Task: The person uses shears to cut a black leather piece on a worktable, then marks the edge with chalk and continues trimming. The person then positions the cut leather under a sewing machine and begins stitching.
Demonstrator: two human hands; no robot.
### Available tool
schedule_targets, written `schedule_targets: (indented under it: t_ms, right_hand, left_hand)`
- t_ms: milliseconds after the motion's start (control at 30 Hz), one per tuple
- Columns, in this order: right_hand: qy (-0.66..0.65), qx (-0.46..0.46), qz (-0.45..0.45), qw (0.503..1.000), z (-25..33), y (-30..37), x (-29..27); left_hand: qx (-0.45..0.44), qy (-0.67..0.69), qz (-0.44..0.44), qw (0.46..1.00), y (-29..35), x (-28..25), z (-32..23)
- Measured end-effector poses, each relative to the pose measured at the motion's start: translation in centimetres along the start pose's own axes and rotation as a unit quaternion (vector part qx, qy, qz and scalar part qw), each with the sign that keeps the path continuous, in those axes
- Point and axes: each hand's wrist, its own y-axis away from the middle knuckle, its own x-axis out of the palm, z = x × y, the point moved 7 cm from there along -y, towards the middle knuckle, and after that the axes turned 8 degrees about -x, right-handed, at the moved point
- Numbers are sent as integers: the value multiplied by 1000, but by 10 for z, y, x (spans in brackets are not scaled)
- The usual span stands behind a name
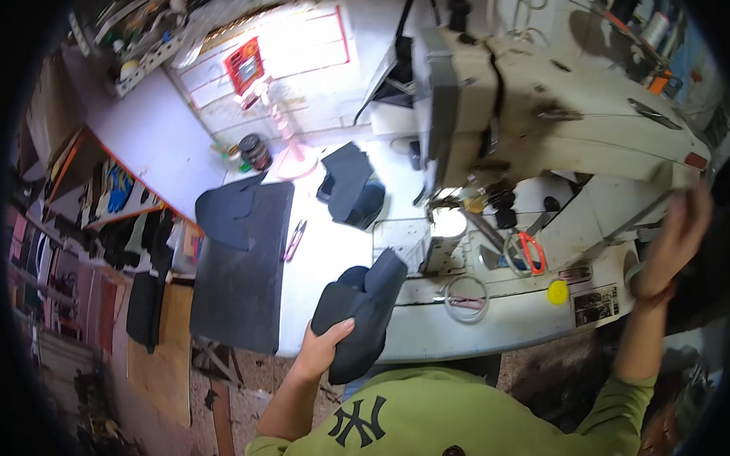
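My left hand [323, 347] grips a black shoe upper [358, 317] in front of the table's near edge, with the thumb lying over its face. The upper is folded and rises toward the sewing machine [554, 109]. At the machine's right end, my right hand [677, 237] is raised beside its body, blurred, with the fingers stretched out and nothing seen in them. Whether it touches the machine is unclear. More black upper pieces [351, 184] lie on the white table behind the held one. Another flat black piece [224, 213] rests on a dark board [246, 280] at the left.
Thread snips [295, 240] lie beside the board. Near the needle area are red-handled scissors [531, 253], a clear round dish [465, 298] and a yellow disc [558, 292]. A pink lamp stand [295, 160] and a dark jar [255, 151] stand at the back. Shelves [106, 185] flank the table's left.
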Motion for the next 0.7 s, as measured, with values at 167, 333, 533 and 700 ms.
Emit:
schedule_targets:
  t_ms: [167,333,533,700]
  right_hand:
    - [-316,-219,394,835,227,126,158]
    - [-228,-209,415,856,253,138,197]
    - [-193,-218,379,879,233,136,193]
    - [-211,-139,425,869,216,132,195]
  left_hand:
    - [25,-15,23,999,11,8,-13]
    - [29,-34,32,999,11,11,-20]
    - [45,-42,21,998,3,13,-21]
    - [55,-26,2,998,5,9,-27]
